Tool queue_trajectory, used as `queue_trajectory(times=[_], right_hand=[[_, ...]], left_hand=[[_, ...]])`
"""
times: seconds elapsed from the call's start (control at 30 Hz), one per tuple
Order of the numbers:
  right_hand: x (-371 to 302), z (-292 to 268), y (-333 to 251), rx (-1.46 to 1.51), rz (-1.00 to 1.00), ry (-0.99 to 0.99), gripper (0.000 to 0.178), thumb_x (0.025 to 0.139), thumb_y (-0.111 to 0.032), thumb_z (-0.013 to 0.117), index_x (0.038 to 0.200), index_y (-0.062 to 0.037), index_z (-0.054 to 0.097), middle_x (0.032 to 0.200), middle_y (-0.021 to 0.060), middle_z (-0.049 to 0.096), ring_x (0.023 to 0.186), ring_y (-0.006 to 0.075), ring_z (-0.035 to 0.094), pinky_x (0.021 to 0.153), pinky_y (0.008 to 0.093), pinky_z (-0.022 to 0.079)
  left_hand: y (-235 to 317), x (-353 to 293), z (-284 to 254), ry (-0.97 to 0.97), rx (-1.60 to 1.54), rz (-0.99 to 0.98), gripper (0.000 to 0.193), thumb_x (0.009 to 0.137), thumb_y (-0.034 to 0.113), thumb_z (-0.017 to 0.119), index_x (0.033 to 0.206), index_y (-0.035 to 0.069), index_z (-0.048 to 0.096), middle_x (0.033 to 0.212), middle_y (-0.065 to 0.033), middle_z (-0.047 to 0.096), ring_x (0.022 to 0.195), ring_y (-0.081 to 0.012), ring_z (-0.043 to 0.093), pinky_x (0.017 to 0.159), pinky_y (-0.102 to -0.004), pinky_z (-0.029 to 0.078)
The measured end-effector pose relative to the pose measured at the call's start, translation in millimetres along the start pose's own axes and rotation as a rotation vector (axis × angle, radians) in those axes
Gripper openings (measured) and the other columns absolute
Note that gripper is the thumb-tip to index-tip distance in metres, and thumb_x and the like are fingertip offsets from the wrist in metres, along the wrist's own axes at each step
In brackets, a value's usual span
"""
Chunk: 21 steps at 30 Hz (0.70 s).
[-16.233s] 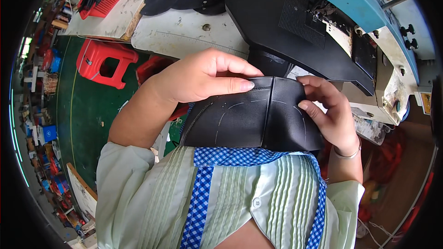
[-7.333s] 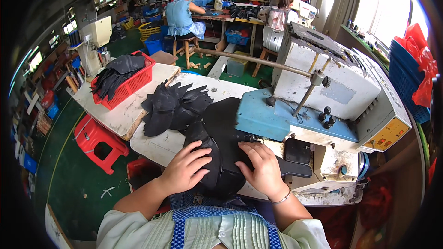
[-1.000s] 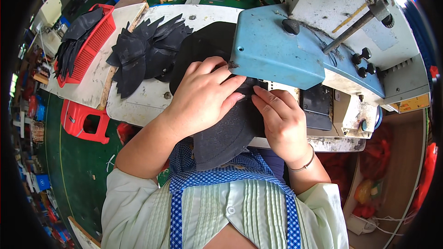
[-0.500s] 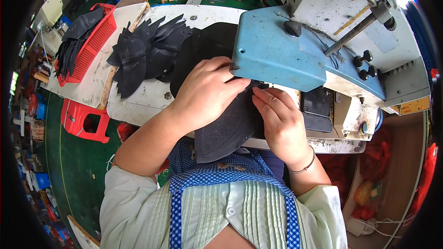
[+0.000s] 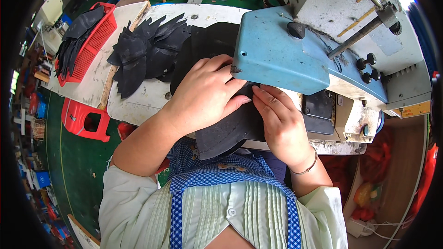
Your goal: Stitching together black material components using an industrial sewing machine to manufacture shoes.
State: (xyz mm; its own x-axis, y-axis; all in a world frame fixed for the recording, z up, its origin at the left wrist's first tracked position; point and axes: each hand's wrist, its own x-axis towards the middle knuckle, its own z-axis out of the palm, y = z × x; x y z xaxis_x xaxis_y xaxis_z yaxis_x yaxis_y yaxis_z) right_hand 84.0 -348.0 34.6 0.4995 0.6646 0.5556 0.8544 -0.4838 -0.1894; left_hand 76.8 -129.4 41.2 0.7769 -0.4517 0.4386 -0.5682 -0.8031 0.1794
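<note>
A black, curved piece of stitched material (image 5: 221,133) lies under the blue head of a sewing machine (image 5: 279,50), its rounded lower end hanging over the table's near edge. My left hand (image 5: 205,93) rests on it with fingers stretched forward and thumb apart; the fingertips reach beside the machine head. My right hand (image 5: 279,122) has its fingers pressed together on the piece's right edge, just below the head, and its thumb is hidden. The needle area is covered by the head and my fingers. More black material (image 5: 210,39) spreads behind my left hand.
Fanned black cut pieces (image 5: 138,55) lie left on the white table (image 5: 138,106). Further left, a red basket (image 5: 94,41) holds similar pieces. A red stool (image 5: 85,122) stands below. An open compartment (image 5: 399,166) with red bags is at the right.
My left thumb has moved down and away from the right fingertips, opening from the index finger. The black piece has shifted slightly, its lower end a little higher. My right hand stays nearly in place.
</note>
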Motion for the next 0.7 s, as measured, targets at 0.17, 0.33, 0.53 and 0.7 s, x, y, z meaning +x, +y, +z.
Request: queue_trajectory(times=[0.17, 0.33, 0.53, 0.7], right_hand=[[-1.1, 1.3, 2.3, 0.013, 0.018, 0.006, 0.038, 0.070, 0.010, 0.065, 0.107, 0.0109, 0.070, 0.119, 0.0210, 0.070, 0.114, 0.0368, 0.066, 0.098, 0.0443, 0.056], [-0.9, 2.5, 2.8, 0.029, 0.027, 0.022, 0.039, 0.070, 0.010, 0.065, 0.108, 0.0104, 0.070, 0.120, 0.0203, 0.070, 0.114, 0.0361, 0.066, 0.098, 0.0433, 0.056], [-2.3, 2.3, 1.9, 0.036, 0.043, 0.028, 0.040, 0.070, 0.011, 0.065, 0.110, 0.0096, 0.070, 0.121, 0.0200, 0.070, 0.113, 0.0358, 0.067, 0.097, 0.0427, 0.056], [-3.0, 5.6, 3.1, 0.040, 0.047, 0.040, 0.038, 0.071, 0.011, 0.065, 0.109, 0.0091, 0.071, 0.120, 0.0193, 0.071, 0.112, 0.0355, 0.067, 0.096, 0.0424, 0.056]], left_hand=[[-2.8, 1.1, 1.5, -0.003, -0.014, -0.016, 0.037, 0.086, 0.029, 0.076, 0.114, 0.005, 0.070, 0.117, -0.0116, 0.067, 0.119, -0.0313, 0.059, 0.101, -0.0449, 0.046], [-6.8, 2.9, 6.9, 0.029, -0.008, -0.019, 0.036, 0.085, 0.028, 0.078, 0.111, 0.006, 0.071, 0.115, -0.0112, 0.067, 0.118, -0.0316, 0.059, 0.102, -0.0458, 0.046], [-9.4, 1.4, 10.4, 0.111, -0.059, 0.062, 0.031, 0.085, 0.021, 0.078, 0.110, 0.006, 0.071, 0.112, -0.0114, 0.067, 0.113, -0.0313, 0.062, 0.101, -0.0442, 0.048], [-11.1, 3.8, 4.0, 0.063, -0.084, 0.050, 0.029, 0.084, 0.018, 0.077, 0.108, 0.005, 0.071, 0.108, -0.0121, 0.066, 0.109, -0.0327, 0.063, 0.098, -0.0445, 0.051]])
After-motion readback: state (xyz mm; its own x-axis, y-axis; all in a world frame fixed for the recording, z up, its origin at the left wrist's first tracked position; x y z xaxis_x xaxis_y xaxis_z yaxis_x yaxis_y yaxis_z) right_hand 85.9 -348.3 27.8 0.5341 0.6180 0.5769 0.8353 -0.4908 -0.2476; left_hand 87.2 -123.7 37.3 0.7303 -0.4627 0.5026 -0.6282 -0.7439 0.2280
